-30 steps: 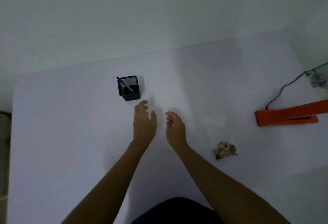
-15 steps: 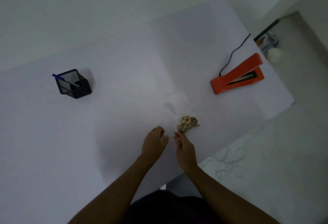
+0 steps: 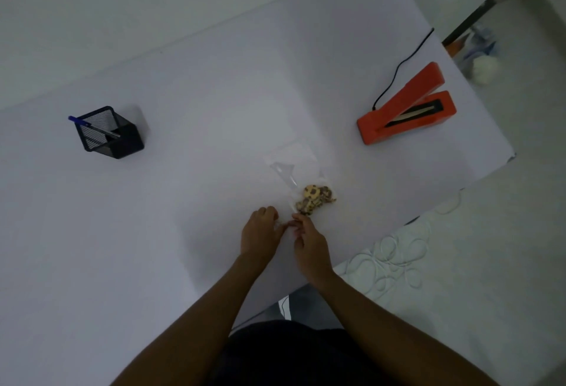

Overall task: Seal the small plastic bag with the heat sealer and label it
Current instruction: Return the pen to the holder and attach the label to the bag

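Observation:
A small clear plastic bag (image 3: 291, 160) lies flat on the white table (image 3: 190, 104), with chocolate-chip cookies (image 3: 313, 199) in its near end. Just below the cookies, my left hand (image 3: 260, 234) and my right hand (image 3: 310, 243) meet fingertip to fingertip at the bag's near corner. Both hands have curled fingers pinching a thin pale edge there. An orange heat sealer (image 3: 404, 107) stands with its jaw raised at the far right of the table, about two hand lengths beyond the bag. A black mesh pen holder (image 3: 110, 133) with a blue pen (image 3: 92, 126) stands far left.
The sealer's black cord (image 3: 398, 70) runs off the table's back edge. The table's right corner and front edge lie close to my right hand, and a patterned white mattress (image 3: 407, 251) sits below them. Clutter sits on the floor at top right.
A second ago both hands hovered open near the pen holder. They came toward me and right to the bag's near end and closed. My head has turned right.

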Demonstrator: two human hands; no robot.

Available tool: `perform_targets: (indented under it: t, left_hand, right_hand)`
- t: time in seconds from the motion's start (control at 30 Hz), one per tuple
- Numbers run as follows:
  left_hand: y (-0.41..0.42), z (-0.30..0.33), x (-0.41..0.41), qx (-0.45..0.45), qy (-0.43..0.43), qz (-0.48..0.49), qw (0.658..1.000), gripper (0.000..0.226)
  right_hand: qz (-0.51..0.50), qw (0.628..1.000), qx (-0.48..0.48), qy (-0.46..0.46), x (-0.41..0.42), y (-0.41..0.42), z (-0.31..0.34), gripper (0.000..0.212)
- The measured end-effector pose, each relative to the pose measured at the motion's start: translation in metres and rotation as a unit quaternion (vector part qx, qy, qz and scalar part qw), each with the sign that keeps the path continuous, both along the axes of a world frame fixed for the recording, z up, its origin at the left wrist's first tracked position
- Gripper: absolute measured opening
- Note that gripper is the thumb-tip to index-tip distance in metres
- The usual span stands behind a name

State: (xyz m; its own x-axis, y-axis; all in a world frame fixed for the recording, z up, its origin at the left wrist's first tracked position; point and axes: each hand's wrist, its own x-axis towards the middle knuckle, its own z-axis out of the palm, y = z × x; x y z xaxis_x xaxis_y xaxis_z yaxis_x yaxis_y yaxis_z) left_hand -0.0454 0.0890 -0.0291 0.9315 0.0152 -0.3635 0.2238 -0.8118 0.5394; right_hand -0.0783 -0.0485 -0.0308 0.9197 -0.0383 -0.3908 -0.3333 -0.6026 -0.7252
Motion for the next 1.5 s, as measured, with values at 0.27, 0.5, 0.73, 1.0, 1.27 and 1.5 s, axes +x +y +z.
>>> perform_targets:
  t: [0.27,0.5,0.73,1.0,1.27,1.5]
  left_hand:
    - [0.004,-0.001,0.001,-0.026,0.009,0.009,1.000,0.029]
    - [0.002,0.001,0.004,-0.014,0.018,-0.007,1.000,0.027]
    - [0.005,0.006,0.006,-0.001,0.024,-0.037,0.999,0.014]
    - [0.003,0.008,0.006,0.019,0.017,-0.061,0.998,0.011]
    - [0.003,0.014,-0.003,0.040,0.002,-0.055,0.998,0.021]
    - [0.031,0.013,-0.015,0.098,-0.027,-0.053,0.993,0.017]
  right_hand:
    - [0.018,1.000,0.014,0.003,-0.001,0.001,0.007,0.048]
    - [0.004,1.000,0.017,-0.007,-0.004,0.002,0.002,0.046]
    - [0.002,1.000,0.019,-0.012,-0.007,0.005,0.004,0.048]
    - [-0.002,1.000,0.022,0.001,-0.009,0.009,0.006,0.046]
    - [-0.028,0.999,0.036,0.010,-0.009,0.011,0.008,0.047]
    - [0.002,0.999,0.044,0.016,-0.003,0.024,0.008,0.043]
